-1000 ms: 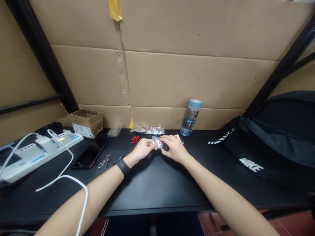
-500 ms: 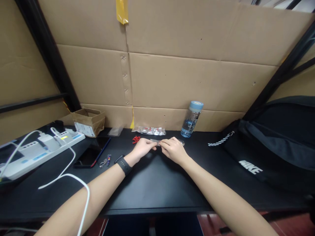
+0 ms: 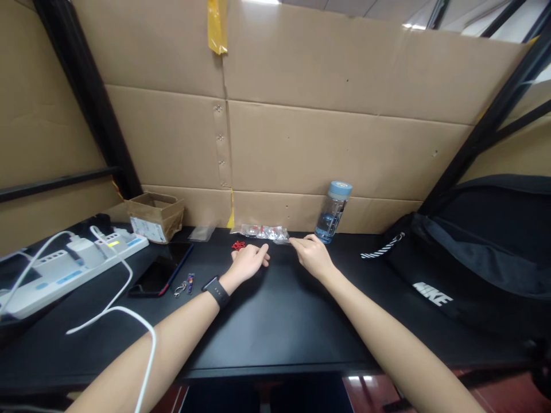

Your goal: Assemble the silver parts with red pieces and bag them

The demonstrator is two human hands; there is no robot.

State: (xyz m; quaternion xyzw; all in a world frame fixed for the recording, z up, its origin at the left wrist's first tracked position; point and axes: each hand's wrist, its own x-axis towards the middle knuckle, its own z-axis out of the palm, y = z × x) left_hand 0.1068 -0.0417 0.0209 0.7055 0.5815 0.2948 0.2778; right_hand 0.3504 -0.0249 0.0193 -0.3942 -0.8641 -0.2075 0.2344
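My left hand (image 3: pixel 251 261), with a dark watch on the wrist, is loosely closed above the black table. Its fingers curl under, and whatever they hold, if anything, is hidden. Just behind it lies a small pile of red pieces (image 3: pixel 237 245). My right hand (image 3: pixel 314 255) reaches in from the right, fingers pinched at the edge of a small clear plastic bag (image 3: pixel 282 241). That bag lies low on the table, in front of a row of clear packets (image 3: pixel 260 231) with silvery and red bits inside.
A water bottle (image 3: pixel 333 212) stands behind my right hand. On the left are a phone (image 3: pixel 161 269), a keyring (image 3: pixel 186 285), a power strip (image 3: pixel 77 269) with white cables, a cardboard box (image 3: pixel 155 217) and a flat clear bag (image 3: pixel 202 233). A black backpack (image 3: pixel 482 258) fills the right side.
My hands have come apart. The right has carried the clear bag away from the left, back towards the packets. The left hand has let go of the bag and dropped slightly. The view has tilted up.
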